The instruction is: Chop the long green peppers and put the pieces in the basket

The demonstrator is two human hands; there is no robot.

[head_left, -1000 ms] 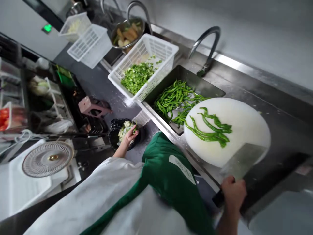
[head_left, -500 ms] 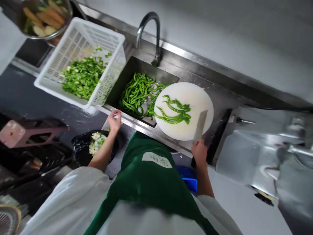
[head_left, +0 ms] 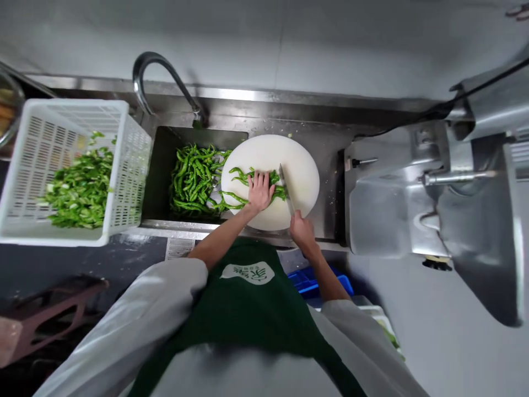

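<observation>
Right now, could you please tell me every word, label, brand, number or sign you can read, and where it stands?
White patch on the green apron: green characters, one perhaps "家"; the rest too small and blurred to read.
White panel below the sink: fine dark marks, possibly print, unreadable.
</observation>
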